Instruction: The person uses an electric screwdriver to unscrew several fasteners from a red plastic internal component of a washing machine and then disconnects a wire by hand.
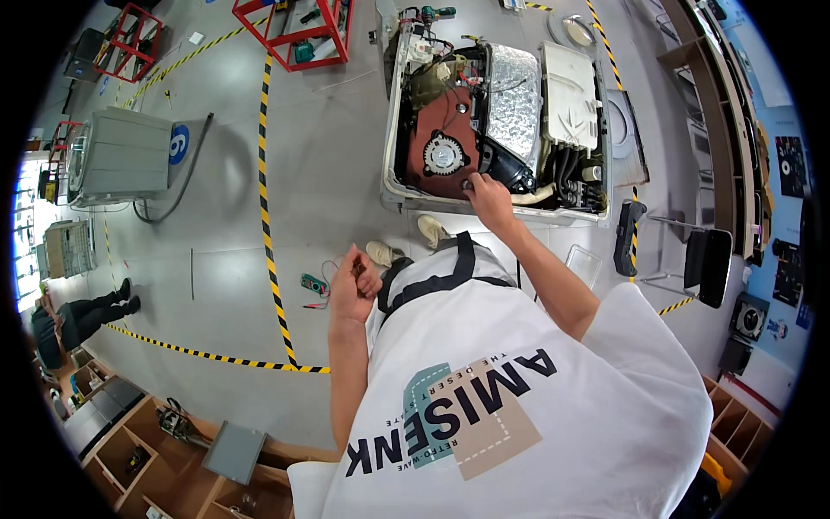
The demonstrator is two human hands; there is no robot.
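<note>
Grey floor (220,285), striped tape (263,164), blue wall (780,112).

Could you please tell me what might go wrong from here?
The bare right hand is at the near corner of the flat reddish-brown panel, beside a glossy black part; anything small dropped there might slip into the open white machine. The green handheld meter and its thin leads lie on the grey floor near the pale left shoe, so a sideways step could crush them.

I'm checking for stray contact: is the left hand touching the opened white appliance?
Apart. The head view plainly shows grey floor between the left hand and the opened white appliance.
</note>
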